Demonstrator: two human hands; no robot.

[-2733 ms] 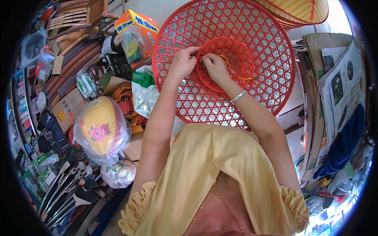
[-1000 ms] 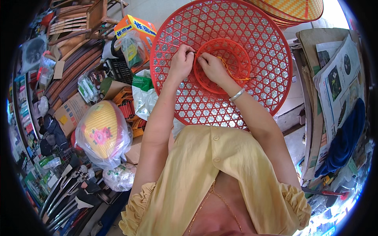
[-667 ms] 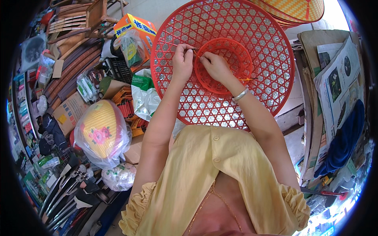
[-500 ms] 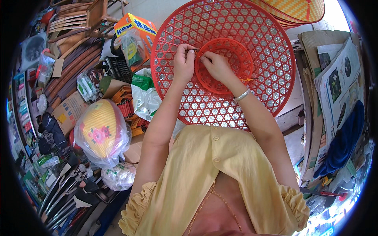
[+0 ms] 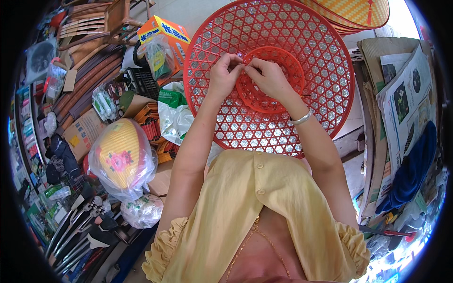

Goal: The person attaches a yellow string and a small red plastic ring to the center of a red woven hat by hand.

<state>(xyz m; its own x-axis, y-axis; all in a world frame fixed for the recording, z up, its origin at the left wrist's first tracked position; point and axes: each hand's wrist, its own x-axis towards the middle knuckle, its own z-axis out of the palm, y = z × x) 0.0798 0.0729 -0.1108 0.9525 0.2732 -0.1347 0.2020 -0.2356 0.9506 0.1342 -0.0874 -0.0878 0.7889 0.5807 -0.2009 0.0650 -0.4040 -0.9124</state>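
In front of me is a wide red lattice basket (image 5: 325, 111), shaped like a broad hat brim, with shiny clear material showing through its holes. A smaller red ring-shaped basket (image 5: 296, 70) sits at its middle. Over the left rim of that small basket, my left hand (image 5: 224, 74) and my right hand (image 5: 268, 79) meet, thumbs and forefingers pinched together at the tips. Whatever lies between the fingertips is too small to make out. A silver bangle (image 5: 302, 117) circles my right wrist.
Left of the basket stand an orange box (image 5: 177, 45), a white and green plastic bag (image 5: 175, 113) and a flower-patterned woven fan (image 5: 120, 153) in clear plastic. To the right lean cardboard and newspaper (image 5: 408, 89). Yellow woven hats (image 5: 354, 12) are stacked at the top right.
My right hand has turned and risen, bringing its fingertips against the left hand's. The left hand has shifted slightly right, and the wide basket a little too.
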